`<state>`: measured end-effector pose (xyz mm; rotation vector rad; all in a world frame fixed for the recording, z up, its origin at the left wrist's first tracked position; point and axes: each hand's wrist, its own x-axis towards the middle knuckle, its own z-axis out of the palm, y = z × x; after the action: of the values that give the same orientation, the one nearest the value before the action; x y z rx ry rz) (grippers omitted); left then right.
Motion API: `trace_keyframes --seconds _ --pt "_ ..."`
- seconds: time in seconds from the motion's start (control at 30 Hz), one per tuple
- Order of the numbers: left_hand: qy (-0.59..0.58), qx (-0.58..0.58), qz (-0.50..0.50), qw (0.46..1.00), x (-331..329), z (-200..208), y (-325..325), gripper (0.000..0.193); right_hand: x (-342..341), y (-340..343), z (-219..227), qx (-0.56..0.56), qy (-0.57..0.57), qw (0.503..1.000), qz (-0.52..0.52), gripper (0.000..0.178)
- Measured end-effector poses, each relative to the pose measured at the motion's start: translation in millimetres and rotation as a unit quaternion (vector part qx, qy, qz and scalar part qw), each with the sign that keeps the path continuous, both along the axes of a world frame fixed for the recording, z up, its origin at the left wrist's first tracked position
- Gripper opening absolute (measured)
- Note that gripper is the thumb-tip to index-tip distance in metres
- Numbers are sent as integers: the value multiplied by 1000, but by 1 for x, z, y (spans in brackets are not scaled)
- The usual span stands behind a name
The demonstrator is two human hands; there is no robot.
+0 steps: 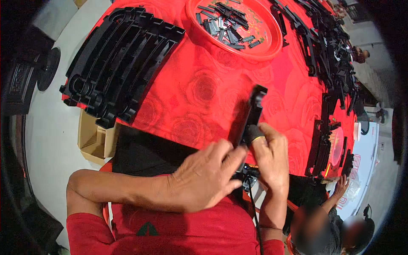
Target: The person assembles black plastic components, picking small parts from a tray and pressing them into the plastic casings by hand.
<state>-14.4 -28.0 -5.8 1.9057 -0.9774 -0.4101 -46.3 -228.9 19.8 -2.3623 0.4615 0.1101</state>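
Both hands are closed on a long black plastic bar [251,114] held above the near edge of the red-clothed surface [199,89]. The left hand [208,176] pinches its lower end with curled fingers; the right hand [272,157], a dark cot on one fingertip, grips beside it. The bar rises away from both hands.

left hand [208,176] fingers curled shut, forearm crossing the body, right hand [270,157] pinching closed, black-sleeved fingertip [255,132], wrists close together
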Motion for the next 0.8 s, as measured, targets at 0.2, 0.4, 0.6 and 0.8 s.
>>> trace_keyframes --seconds 0.2,0.4,0.6,0.8 --pt "-178 -43 -27 983 38 3 8 64 27 -15 15 -169 42 968 183 17" --pt "-287 22 12 958 75 -18 4 61 54 -12 22 -145 100 945 277 23" --pt "-396 39 -2 917 83 -29 0 26 43 -12 29 41 -46 989 131 16" --pt "-430 -12 -62 900 90 -27 -6 8 -9 -31 26 490 -262 831 -29 63"
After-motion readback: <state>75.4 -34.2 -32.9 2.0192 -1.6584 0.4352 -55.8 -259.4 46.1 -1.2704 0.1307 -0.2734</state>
